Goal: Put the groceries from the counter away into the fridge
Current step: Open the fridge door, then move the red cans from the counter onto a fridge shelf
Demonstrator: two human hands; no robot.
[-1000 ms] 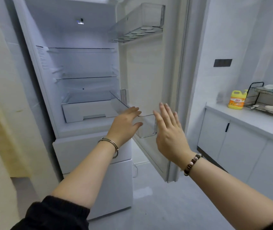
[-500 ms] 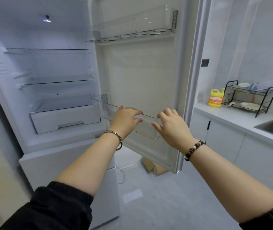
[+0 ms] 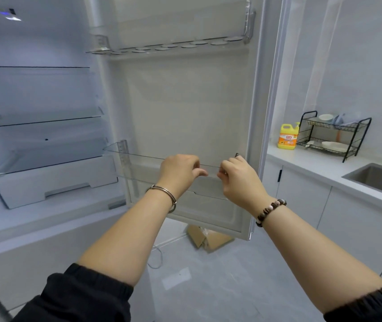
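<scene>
So both hands are on the clear door bin (image 3: 138,163), the low one on the inside of the fridge door (image 3: 185,101). The left hand (image 3: 179,174) has its fingers (image 3: 185,160) curled down over the bin's front rim with the thumb tucked underneath, a proper pinch grip. The right hand (image 3: 242,182) does the same just beside it, fingers (image 3: 226,171) bent tight around the same rim, near the door's outer edge. The two hands are close together but not touching. The fridge (image 3: 46,135) stands wide open right in front, glass shelves and a white drawer (image 3: 53,182) on the left, the door swung out to the right. The counter (image 3: 313,163) is off to the right past the door, with a yellow bottle (image 3: 287,137), a black dish rack (image 3: 334,135) and a sink (image 3: 380,180) on it. A cardboard box (image 3: 208,238) sits on the floor under the door. Compared with a second ago: back then both hands were flat and spread in front of the bin, holding nothing; half a second ago the fingers were just curling onto the rim; now they're fully clamped on it, and the door fills more of the view.
</scene>
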